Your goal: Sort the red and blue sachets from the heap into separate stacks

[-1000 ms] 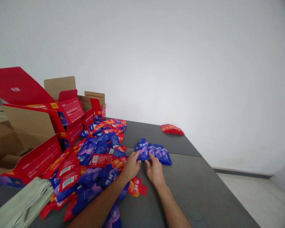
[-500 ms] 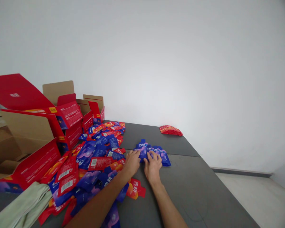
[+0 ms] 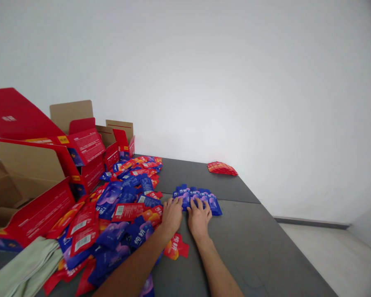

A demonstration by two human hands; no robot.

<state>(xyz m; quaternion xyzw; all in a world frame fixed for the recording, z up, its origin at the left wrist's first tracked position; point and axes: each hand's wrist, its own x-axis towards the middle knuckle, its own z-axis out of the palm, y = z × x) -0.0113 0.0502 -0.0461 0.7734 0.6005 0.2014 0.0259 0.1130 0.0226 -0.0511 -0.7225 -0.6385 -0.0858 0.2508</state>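
Observation:
A row of overlapping blue pouches (image 3: 214,204) with purple round shapes and white lettering lies flat on the dark table. My left hand (image 3: 172,214) rests at the row's left end, its fingers stretched forward and touching the near edge of the pouches. Beside it, my right hand (image 3: 199,216) has its fingers spread over the lower part of the middle pouches, pressing from above. Neither hand is wrapped round a pouch. A single red pouch (image 3: 175,246) lies on the table between my forearms.
A heap of mixed red and blue pouches (image 3: 128,211) covers the left of the table. Behind it stand several opened red cardboard boxes (image 3: 41,212). A pale green cloth (image 3: 34,264) lies at the near left. Fanned red pouches (image 3: 221,168) lie near the white wall (image 3: 235,82).
The leftmost blue pouches have settled lower and more in line with the row, which now shows further left. My left hand has shifted slightly left; my right hand has barely moved.

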